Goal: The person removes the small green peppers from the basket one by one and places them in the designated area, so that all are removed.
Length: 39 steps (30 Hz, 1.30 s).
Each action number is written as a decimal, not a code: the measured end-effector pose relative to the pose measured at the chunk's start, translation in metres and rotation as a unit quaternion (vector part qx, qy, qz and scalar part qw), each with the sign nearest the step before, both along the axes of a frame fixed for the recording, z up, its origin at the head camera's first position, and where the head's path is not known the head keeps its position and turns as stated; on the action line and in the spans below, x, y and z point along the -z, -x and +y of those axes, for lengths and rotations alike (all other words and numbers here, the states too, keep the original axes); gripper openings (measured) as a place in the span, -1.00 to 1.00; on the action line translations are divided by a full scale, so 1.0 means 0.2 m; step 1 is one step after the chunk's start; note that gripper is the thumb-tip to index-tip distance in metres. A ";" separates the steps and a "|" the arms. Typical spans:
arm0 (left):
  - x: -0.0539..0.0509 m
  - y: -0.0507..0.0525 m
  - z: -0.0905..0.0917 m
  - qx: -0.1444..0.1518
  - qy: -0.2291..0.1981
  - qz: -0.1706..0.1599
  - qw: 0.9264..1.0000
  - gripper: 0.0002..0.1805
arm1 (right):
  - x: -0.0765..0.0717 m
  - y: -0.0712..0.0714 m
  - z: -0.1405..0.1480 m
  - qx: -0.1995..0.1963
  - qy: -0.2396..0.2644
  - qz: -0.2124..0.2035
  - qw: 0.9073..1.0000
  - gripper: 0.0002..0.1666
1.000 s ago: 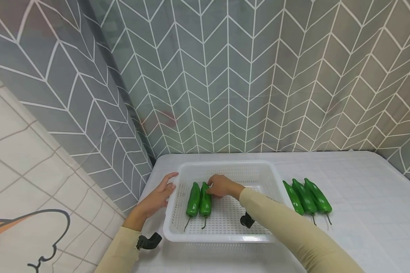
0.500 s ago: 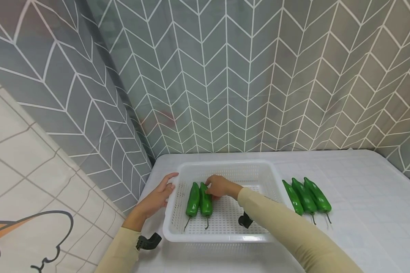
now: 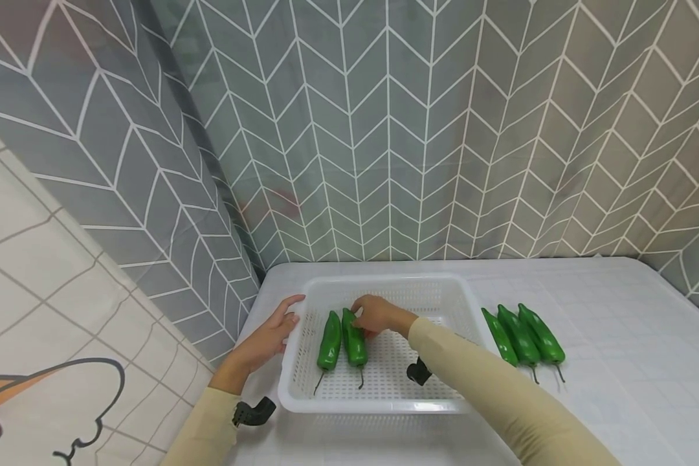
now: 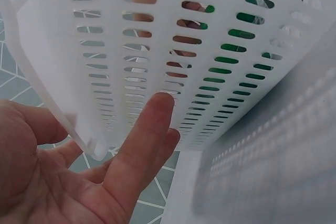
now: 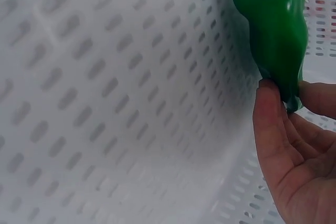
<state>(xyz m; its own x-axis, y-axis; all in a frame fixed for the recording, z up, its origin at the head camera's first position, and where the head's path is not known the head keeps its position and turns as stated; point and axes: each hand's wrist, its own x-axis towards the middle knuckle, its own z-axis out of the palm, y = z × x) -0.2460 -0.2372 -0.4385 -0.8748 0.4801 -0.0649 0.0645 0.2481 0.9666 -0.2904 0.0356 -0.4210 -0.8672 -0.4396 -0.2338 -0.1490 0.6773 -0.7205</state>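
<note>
A white perforated basket [image 3: 384, 406] stands on the table, holding two long green peppers. My right hand [image 3: 378, 316] is inside it and pinches the tip of the right-hand green pepper [image 3: 356, 349] between thumb and fingers. In the right wrist view this pepper [image 5: 278, 30] hangs from the fingertips at the upper right. The other green pepper [image 3: 329, 343] lies to its left, stem toward me. My left hand [image 3: 266, 343] grips the basket's left rim; in the left wrist view the rim passes between its digits, and some fingers [image 4: 142, 150] lie along the outer wall.
Several green peppers, one of them [image 3: 538, 333] nearest the right edge, lie side by side right of the basket on the white-covered table [image 3: 629, 349]. A patterned grey curtain [image 3: 408, 142] rises behind, and a tiled sheet [image 3: 122, 362] is at the left.
The held pepper's stem end has swung slightly right, widening the gap to the other pepper. My right hand still pinches its tip; the left hand stays on the basket rim.
</note>
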 end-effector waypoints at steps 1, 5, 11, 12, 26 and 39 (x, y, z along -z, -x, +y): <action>0.00 0.00 0.00 0.000 0.000 0.000 1.000 -0.41 | 0.00 0.00 0.00 -0.001 -0.001 0.001 1.000 -0.57; 0.00 0.00 0.00 -0.001 0.000 0.000 1.000 -0.41 | -0.02 0.01 0.03 0.002 0.000 -0.004 1.000 -0.56; 0.00 0.01 0.00 0.000 0.003 0.004 1.000 -0.42 | -0.03 0.02 0.07 0.010 0.009 -0.004 1.000 -0.55; 0.00 0.01 0.01 -0.001 0.003 0.004 1.000 -0.42 | -0.03 0.03 0.08 0.010 0.011 -0.003 1.000 -0.55; -0.01 0.00 0.01 -0.003 0.005 -0.002 1.000 -0.42 | -0.08 0.02 0.17 0.025 0.027 -0.006 0.999 -0.55; -0.01 0.00 0.01 -0.012 0.006 -0.005 1.000 -0.42 | -0.12 0.02 0.26 0.019 0.022 0.009 1.000 -0.53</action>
<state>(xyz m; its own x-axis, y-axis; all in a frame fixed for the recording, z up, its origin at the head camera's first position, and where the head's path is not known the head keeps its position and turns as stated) -0.2459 -0.2351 -0.4372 -0.8850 0.4587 -0.0796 0.0488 0.2614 0.9640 -0.2954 0.0868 -0.3967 -0.8870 -0.4166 -0.1991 -0.1378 0.6504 -0.7470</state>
